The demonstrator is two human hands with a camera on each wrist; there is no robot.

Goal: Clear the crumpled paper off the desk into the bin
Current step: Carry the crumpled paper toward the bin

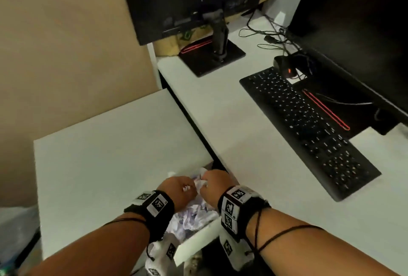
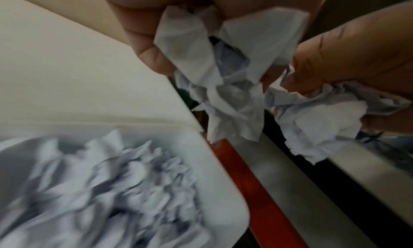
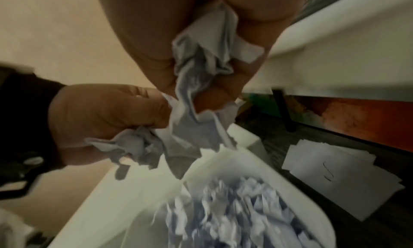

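From the head view, the left hand (image 1: pixel 180 189) and right hand (image 1: pixel 214 184) meet above the bin (image 1: pixel 198 235), wedged beside the counter (image 1: pixel 242 143), each clutching crumpled paper (image 1: pixel 199 184). At the left wrist, fingers (image 2: pixel 143 39) curl round one wad (image 2: pixel 223 75). At the right wrist, another wad (image 3: pixel 201 66) hangs directly over the bin's paper-filled mouth, so letting go looks sufficient.
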